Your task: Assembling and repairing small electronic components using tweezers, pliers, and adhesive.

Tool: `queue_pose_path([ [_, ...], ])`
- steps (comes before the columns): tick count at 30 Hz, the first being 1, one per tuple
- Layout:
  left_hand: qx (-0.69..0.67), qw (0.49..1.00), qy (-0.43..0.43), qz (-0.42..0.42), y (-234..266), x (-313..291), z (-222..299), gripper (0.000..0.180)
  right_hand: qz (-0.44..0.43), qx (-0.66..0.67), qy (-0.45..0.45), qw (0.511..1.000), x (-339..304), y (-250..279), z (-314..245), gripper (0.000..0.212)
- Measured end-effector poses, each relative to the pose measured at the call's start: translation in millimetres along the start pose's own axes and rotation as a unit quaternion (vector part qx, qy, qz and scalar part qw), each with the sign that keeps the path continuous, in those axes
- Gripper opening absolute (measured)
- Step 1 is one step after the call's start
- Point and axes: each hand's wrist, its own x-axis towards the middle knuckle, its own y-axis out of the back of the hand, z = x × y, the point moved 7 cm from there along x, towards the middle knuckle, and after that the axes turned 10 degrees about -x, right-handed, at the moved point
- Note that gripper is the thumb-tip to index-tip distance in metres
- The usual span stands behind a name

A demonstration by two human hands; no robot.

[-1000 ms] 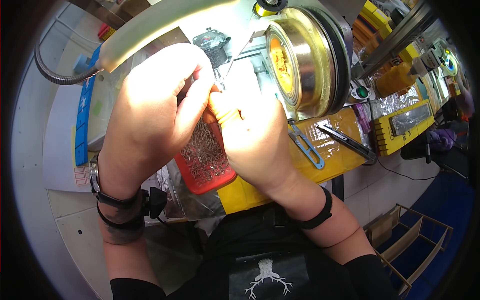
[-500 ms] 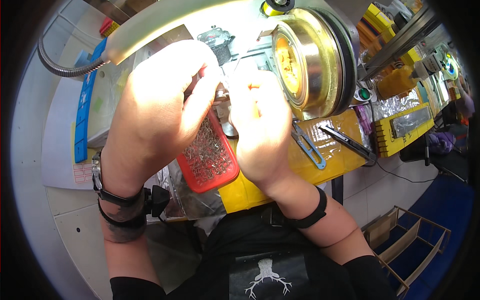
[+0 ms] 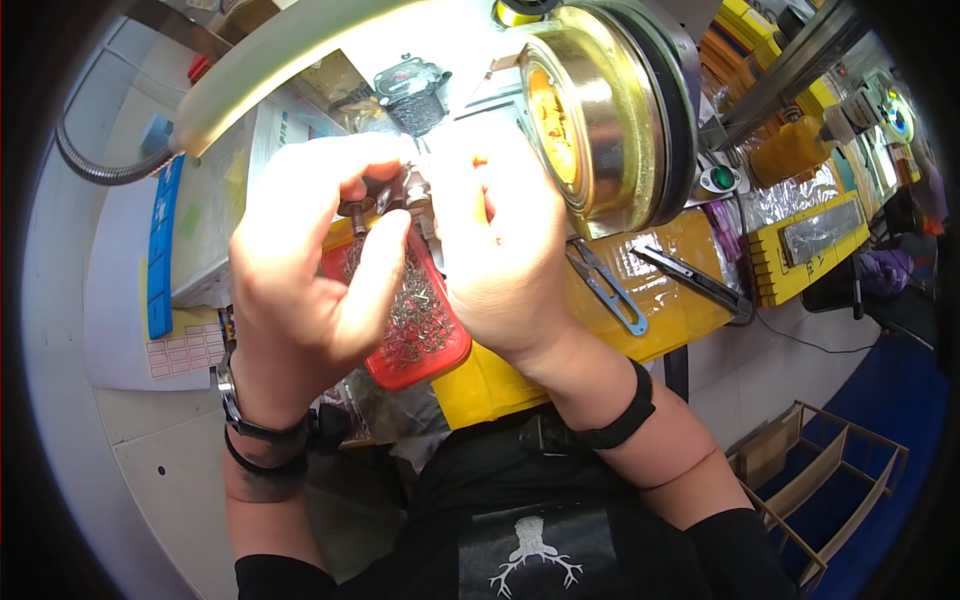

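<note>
I see the left hand (image 3: 295,270) with thumb spread from its fingers above the red tray (image 3: 420,373); the right hand (image 3: 510,265) curls alongside, though glare stops me telling whether it pinches anything. The tray, holding small metal pieces (image 3: 418,318), slants lengthwise from near right to far left.

2 hands: left hand (image 3: 300,270), right hand (image 3: 510,260). Metal parts (image 3: 415,190) by the fingers: at least 2, total unclear. 1 red tray (image 3: 420,374); wire bits (image 3: 415,320) in it many, too tangled to count. 1 snips (image 3: 638,325), 1 cutter (image 3: 690,280). 1 each: drum (image 3: 620,120), lamp (image 3: 270,70), yellow spool (image 3: 520,13), amber bottle (image 3: 788,152), green button (image 3: 722,178), blue strip (image 3: 163,245), watch (image 3: 229,395), floor rack (image 3: 818,470).
</note>
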Motion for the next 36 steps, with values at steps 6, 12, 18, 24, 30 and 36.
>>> queue_pose_path([
  [6,0.069,0.996,-0.056,0.003,-4.0,-14.6,9.2,0.044,-0.005,0.004,0.026,1.000,1.7,-1.6,0.9,0.006],
  [12,0.060,0.996,-0.063,0.000,-7.3,-16.6,10.8,0.053,-0.018,-0.024,0.008,1.000,1.2,-0.3,0.7,0.005],
  [18,0.034,0.998,-0.045,0.008,-8.2,-16.7,6.9,0.053,0.014,-0.071,0.099,0.993,4.3,2.5,-3.0,0.002],
  [24,0.051,0.997,-0.057,0.015,-9.0,-15.8,11.3,0.053,0.016,-0.045,0.093,0.995,2.1,1.7,-3.8,0.003],
  [30,0.014,1.000,-0.017,-0.006,-14.9,-24.9,4.1,0.061,0.009,-0.051,0.086,0.995,3.8,1.1,-4.8,0.003],
  [36,-0.140,0.987,-0.005,0.082,-30.5,-35.7,-20.2,0.072,0.012,-0.099,0.125,0.987,4.1,1.4,-9.7,0.004],
])
